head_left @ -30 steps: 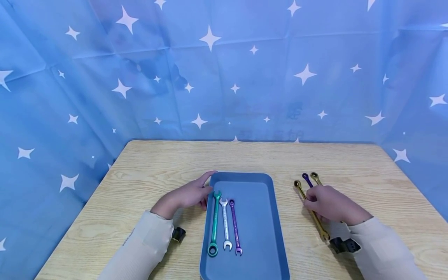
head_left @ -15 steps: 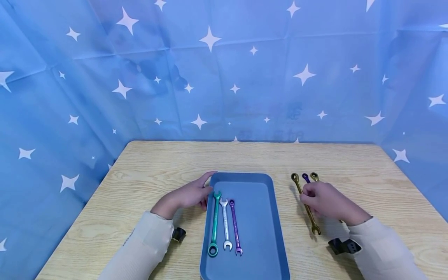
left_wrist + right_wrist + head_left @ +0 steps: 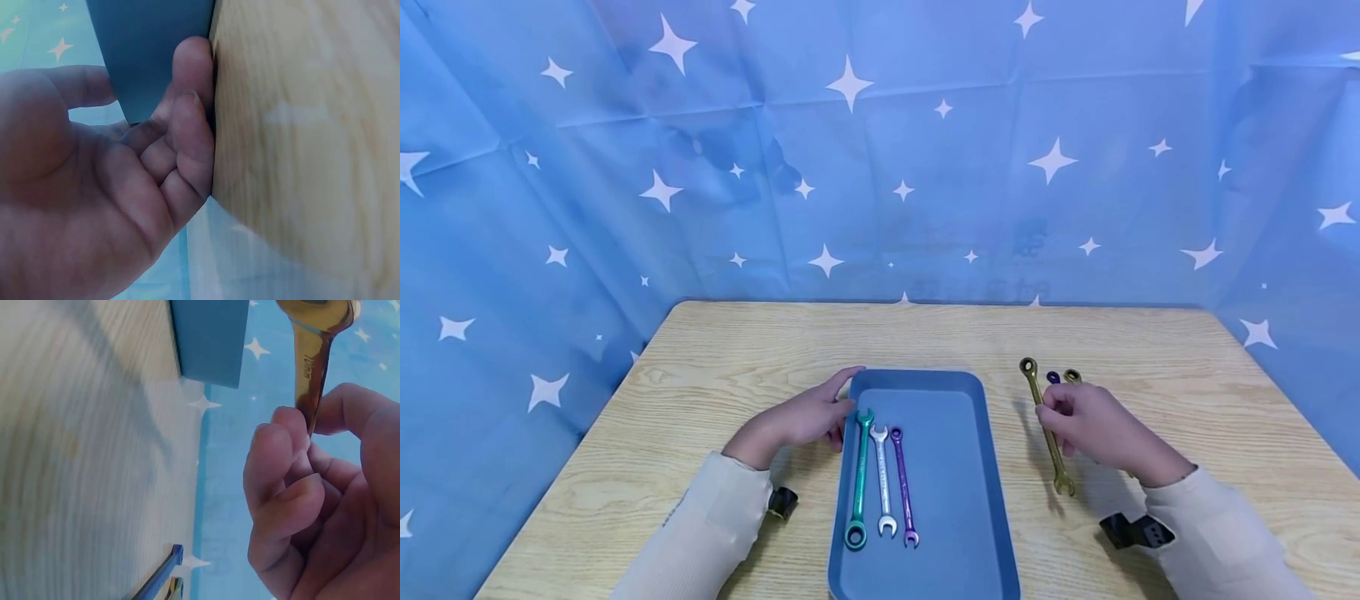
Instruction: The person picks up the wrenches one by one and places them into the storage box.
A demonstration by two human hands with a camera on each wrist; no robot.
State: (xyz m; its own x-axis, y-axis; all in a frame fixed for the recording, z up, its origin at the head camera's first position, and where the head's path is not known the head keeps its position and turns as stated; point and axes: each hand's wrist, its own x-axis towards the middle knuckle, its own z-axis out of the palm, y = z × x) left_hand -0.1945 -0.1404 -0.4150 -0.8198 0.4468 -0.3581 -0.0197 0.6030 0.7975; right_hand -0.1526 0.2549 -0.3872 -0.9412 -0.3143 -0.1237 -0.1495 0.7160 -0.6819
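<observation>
My right hand [image 3: 1097, 429] pinches a gold combination wrench [image 3: 1055, 450] mid-shaft between thumb and fingers. It hangs raised over the table, ring end away from me, its shadow beside it. The right wrist view shows its open-end head [image 3: 319, 315] and size marking close up. My left hand [image 3: 805, 417] holds the far left corner of a blue tray [image 3: 955, 500], thumb at the rim, other fingers curled against the side wall [image 3: 150, 56]. Inside the tray, side by side on the left, lie a green wrench [image 3: 861, 479], a silver wrench [image 3: 883, 483] and a purple wrench [image 3: 905, 487].
Behind my right hand lie a dark purple wrench [image 3: 1053, 377] and another gold wrench [image 3: 1072, 376], both mostly hidden by it. The wooden table [image 3: 760, 333] ends at a blue star-patterned curtain [image 3: 955, 192]. Black wrist cameras [image 3: 1138, 531] hang under both sleeves.
My right hand has lifted the gold wrench off the table and shifted it a little left and away from me. The left hand, tray and its wrenches have stayed put.
</observation>
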